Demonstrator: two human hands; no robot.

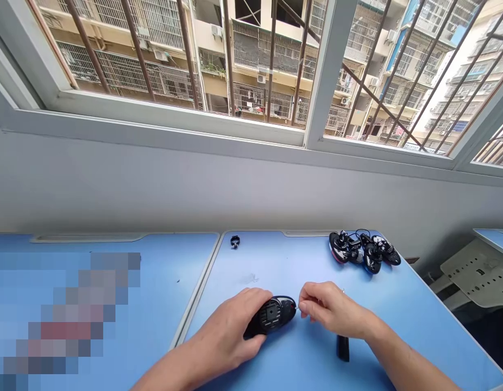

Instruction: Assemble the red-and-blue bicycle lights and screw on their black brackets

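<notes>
— Where's the black mouse-shaped device point(271, 316)?

— In the person's left hand point(229, 331), belly up, with a square patch showing on its underside. It's tilted a little above the blue tabletop point(284, 271), close to the desk's front edge.

— And the grip on it?

— Closed. The left hand wraps around the device from below and to the side, with the fingers curled over its top edge.

— What about the right hand point(328, 310)?

— It's just beside the device's narrow end. The fingertips point(303, 301) are pinched together there, so that grip looks closed too. Whether they're holding something fine, I can't tell; it's too small to see.

— What's nearby?

— A short black handle point(343, 348) stands on the tabletop just under the right wrist. Farther back on the right is a heap of similar black devices with cords point(359, 252). A small black ring point(234, 241) sits near the back edge.

— Beyond the desk?

— A second blue tabletop point(113, 255) with a pixelated patch point(72, 320) lies to the left. Behind them are a gray wall point(194, 190) and a barred window point(328, 70).
</notes>
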